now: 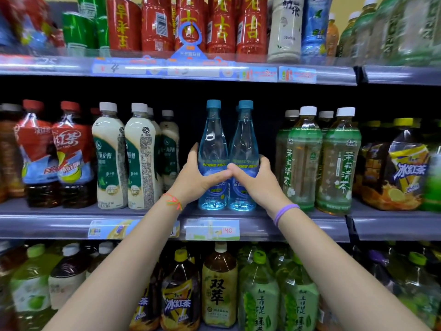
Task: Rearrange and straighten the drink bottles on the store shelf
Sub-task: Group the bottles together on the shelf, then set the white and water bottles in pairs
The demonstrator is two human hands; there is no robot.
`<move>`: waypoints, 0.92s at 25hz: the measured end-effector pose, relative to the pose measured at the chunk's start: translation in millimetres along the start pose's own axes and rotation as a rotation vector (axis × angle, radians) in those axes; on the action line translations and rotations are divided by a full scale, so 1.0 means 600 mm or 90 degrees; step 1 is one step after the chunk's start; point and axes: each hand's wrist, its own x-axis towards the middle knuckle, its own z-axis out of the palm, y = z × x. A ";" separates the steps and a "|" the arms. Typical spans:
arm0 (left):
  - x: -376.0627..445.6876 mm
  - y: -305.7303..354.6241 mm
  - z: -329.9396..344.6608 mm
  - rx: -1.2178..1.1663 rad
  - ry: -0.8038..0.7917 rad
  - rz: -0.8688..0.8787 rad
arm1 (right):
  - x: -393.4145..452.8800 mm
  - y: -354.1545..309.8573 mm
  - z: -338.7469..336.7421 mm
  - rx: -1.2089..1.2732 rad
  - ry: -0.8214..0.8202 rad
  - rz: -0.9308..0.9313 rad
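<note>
Two clear blue bottles with teal caps stand upright side by side at the front of the middle shelf (310, 225). My left hand (195, 177) wraps the left blue bottle (213, 137) at its label. My right hand (255, 180) wraps the right blue bottle (245, 137) the same way. My thumbs meet in front, between the two bottles. Dark gaps lie on either side of the pair.
Cream milk-tea bottles (111, 156) stand to the left, with red-labelled tea bottles (71, 154) beyond them. Green jasmine tea bottles (338, 161) stand to the right, then iced tea bottles (396, 173). Full shelves run above and below.
</note>
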 end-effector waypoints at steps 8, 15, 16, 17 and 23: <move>-0.074 0.000 -0.023 0.258 0.424 0.284 | -0.046 -0.031 0.068 -0.057 0.261 -0.570; -0.106 -0.097 -0.188 0.312 0.456 0.169 | -0.054 -0.067 0.232 -0.134 0.064 -0.388; -0.105 -0.105 -0.211 0.288 0.427 0.154 | -0.052 -0.082 0.253 -0.145 0.057 -0.340; -0.104 -0.112 -0.228 0.271 0.390 0.140 | -0.049 -0.095 0.272 -0.149 0.049 -0.284; -0.101 -0.140 -0.266 0.288 0.199 0.137 | -0.041 -0.115 0.335 -0.151 0.076 -0.093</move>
